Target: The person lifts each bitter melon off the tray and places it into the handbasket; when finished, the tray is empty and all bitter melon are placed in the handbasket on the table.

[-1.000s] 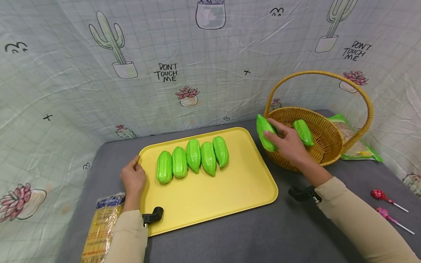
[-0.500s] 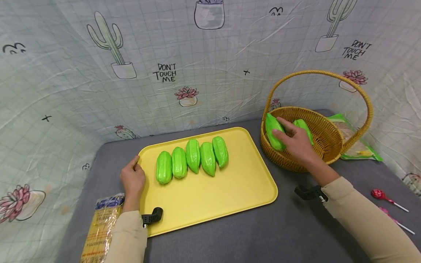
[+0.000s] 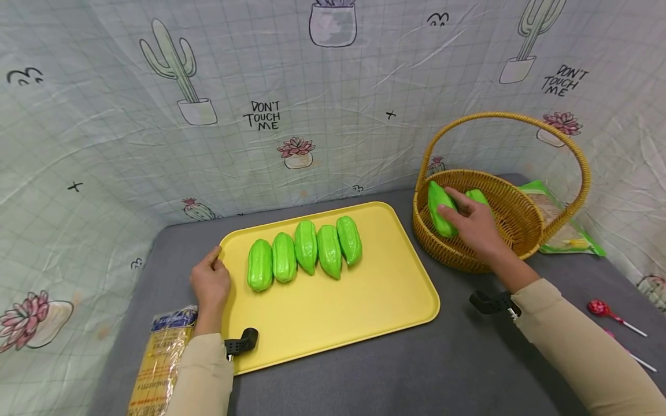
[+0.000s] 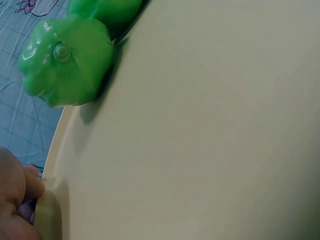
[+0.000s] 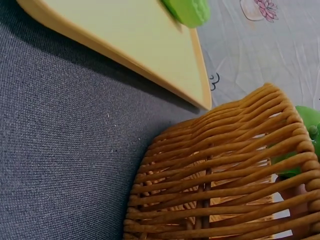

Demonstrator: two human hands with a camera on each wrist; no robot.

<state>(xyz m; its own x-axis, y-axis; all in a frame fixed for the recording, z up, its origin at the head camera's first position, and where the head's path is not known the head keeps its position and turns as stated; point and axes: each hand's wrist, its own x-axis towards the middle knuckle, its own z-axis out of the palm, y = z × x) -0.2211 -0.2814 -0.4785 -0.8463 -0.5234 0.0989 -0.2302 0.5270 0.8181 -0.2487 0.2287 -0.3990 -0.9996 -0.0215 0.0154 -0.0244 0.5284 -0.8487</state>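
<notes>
My right hand holds a glossy, ribbed green fruit with a pointed end, inside the rim of the wicker basket. Just behind the fingers, a second green fruit lies in the basket, partly covered by the hand. In the right wrist view the basket wall hides most of the hand and the held fruit. My left hand pinches the left rim of a yellow tray. Several matching green fruits lie in a row across the tray's back half.
A spaghetti packet lies beside my left forearm. Right of the basket, whose tall handle arches over it, is a green-edged bag. A red lollipop lies at the right, another partly behind the sleeve. Printed cloth hangs behind.
My right hand has carried the green fruit rightward, from over the basket's left rim to inside it. My left hand and the tray have stayed put.
</notes>
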